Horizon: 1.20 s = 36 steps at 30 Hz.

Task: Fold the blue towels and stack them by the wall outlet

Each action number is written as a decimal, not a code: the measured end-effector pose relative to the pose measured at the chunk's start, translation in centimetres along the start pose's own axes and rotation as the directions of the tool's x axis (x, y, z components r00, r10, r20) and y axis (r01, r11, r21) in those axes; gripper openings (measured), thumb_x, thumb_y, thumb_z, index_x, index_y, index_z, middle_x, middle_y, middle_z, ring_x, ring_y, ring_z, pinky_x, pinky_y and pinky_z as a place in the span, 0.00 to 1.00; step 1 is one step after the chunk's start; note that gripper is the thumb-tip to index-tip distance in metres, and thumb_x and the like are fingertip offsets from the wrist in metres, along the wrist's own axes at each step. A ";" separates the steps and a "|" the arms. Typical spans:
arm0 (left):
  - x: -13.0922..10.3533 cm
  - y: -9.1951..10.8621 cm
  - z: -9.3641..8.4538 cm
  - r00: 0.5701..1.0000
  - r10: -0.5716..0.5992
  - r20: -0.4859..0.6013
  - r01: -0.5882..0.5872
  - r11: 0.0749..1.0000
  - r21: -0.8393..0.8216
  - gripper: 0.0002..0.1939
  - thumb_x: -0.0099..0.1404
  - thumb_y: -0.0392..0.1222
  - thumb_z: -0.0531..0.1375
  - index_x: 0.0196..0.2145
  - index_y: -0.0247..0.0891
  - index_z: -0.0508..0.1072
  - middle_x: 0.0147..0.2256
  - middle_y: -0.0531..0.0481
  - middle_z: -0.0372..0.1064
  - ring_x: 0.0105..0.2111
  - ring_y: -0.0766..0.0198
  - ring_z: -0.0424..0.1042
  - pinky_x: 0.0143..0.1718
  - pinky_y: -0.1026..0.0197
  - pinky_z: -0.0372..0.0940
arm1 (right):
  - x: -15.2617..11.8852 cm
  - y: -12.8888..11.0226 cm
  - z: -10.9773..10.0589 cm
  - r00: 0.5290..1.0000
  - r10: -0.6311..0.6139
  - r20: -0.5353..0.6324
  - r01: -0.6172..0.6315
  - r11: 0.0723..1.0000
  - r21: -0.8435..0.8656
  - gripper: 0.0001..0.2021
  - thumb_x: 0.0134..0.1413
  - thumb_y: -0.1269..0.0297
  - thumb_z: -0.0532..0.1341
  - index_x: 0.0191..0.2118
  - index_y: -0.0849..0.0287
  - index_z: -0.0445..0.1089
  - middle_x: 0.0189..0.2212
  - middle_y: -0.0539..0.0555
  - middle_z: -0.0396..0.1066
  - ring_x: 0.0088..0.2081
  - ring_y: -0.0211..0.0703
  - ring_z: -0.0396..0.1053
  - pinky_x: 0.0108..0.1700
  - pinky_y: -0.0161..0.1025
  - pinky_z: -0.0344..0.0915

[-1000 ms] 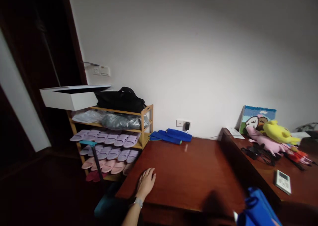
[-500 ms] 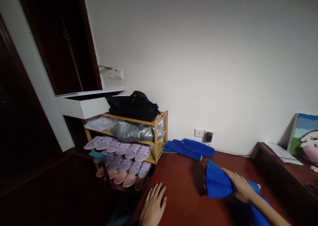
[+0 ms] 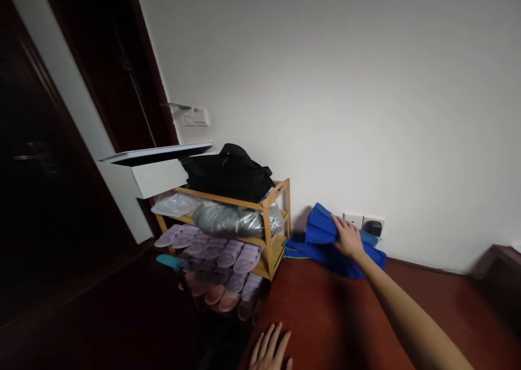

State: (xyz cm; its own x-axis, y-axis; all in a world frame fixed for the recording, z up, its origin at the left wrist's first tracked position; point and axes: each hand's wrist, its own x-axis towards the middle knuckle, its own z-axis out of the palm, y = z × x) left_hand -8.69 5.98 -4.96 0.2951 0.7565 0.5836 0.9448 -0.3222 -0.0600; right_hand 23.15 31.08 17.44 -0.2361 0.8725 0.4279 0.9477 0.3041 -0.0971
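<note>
My right hand [image 3: 349, 238] grips a blue folded cloth bundle [image 3: 321, 224] near the wall, its fingers closed over the top. The bundle hangs above other blue folded cloth [image 3: 334, 259], which lies at the far edge of the red-brown tabletop [image 3: 309, 299]; whether the two touch I cannot tell. Thin green edging shows on the lower cloth's left end. My left hand [image 3: 271, 351] rests flat on the table's left edge with fingers spread, partly cut off by the frame's bottom.
Left of the table stands a wooden shoe rack [image 3: 266, 223] with several purple slippers [image 3: 228, 252], a black bag [image 3: 232, 172] and a white box [image 3: 158, 179] on top. A wall socket with a black plug [image 3: 372, 228] sits behind the cloth. A dark door [image 3: 36, 158] is at far left.
My right hand has carried the blue cloth bundle from the table's right side, left and back over the other blue cloth by the wall. The view has turned a little left.
</note>
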 end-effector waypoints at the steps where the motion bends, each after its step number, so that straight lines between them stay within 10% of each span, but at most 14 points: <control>1: 0.0 0.0 0.1 1.000 0.006 -0.008 -0.006 1.000 0.010 0.35 0.62 0.42 0.60 0.66 0.54 0.63 0.64 0.54 0.68 0.58 0.54 0.72 0.55 0.52 0.70 | 0.6 -1.3 1.2 1.000 0.008 -0.004 -0.008 0.999 -0.031 0.51 0.52 0.63 0.63 0.75 0.46 0.33 0.73 0.55 0.49 0.69 0.60 0.50 0.68 0.55 0.45; 6: 0.1 0.0 -0.3 0.999 0.032 -0.030 -0.030 0.998 0.058 0.35 0.60 0.41 0.60 0.65 0.53 0.65 0.63 0.54 0.69 0.57 0.55 0.73 0.54 0.53 0.70 | -0.9 -5.1 8.1 0.973 0.106 0.203 -0.084 0.990 -0.113 0.48 0.51 0.60 0.67 0.74 0.45 0.43 0.74 0.57 0.45 0.73 0.65 0.40 0.69 0.65 0.37; 11: 0.1 0.1 -0.4 0.999 0.028 -0.033 -0.026 0.998 0.048 0.34 0.62 0.42 0.60 0.66 0.52 0.64 0.64 0.54 0.68 0.58 0.55 0.72 0.55 0.54 0.69 | -6.2 -3.2 10.9 0.995 -0.049 0.082 0.057 0.993 -0.108 0.34 0.59 0.61 0.60 0.70 0.47 0.56 0.73 0.54 0.50 0.71 0.57 0.47 0.69 0.56 0.42; 17: 0.0 0.5 -0.7 0.989 -0.088 0.119 0.103 0.988 -0.119 0.34 0.67 0.46 0.59 0.69 0.61 0.58 0.68 0.58 0.60 0.63 0.51 0.66 0.61 0.49 0.66 | -9.7 -1.2 9.9 0.983 -0.058 0.173 0.069 0.996 -0.055 0.26 0.65 0.61 0.52 0.68 0.52 0.61 0.62 0.61 0.65 0.58 0.57 0.62 0.59 0.51 0.56; 25: 0.6 1.1 -2.0 0.977 -0.116 0.182 0.142 0.981 -0.135 0.30 0.70 0.47 0.56 0.68 0.58 0.60 0.68 0.55 0.60 0.65 0.51 0.64 0.63 0.44 0.66 | -10.9 -5.7 8.9 0.963 -0.053 0.264 0.050 0.999 0.017 0.26 0.65 0.64 0.50 0.67 0.54 0.61 0.59 0.63 0.70 0.56 0.56 0.66 0.57 0.50 0.60; 36: 1.9 2.4 -4.6 0.951 -0.183 0.249 0.220 0.967 -0.131 0.26 0.71 0.46 0.55 0.65 0.51 0.66 0.66 0.50 0.64 0.65 0.50 0.63 0.66 0.42 0.59 | -25.8 -7.7 1.9 0.938 -0.036 0.345 -0.188 0.783 0.592 0.26 0.69 0.47 0.46 0.59 0.47 0.72 0.59 0.54 0.71 0.61 0.50 0.67 0.66 0.46 0.59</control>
State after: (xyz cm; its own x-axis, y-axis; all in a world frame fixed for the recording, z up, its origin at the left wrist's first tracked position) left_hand -6.48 3.99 -0.26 0.1431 0.9202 0.3643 0.9596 -0.2191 0.1765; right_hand 21.53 6.95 5.48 -0.3295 0.9394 0.0945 0.6597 0.3007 -0.6888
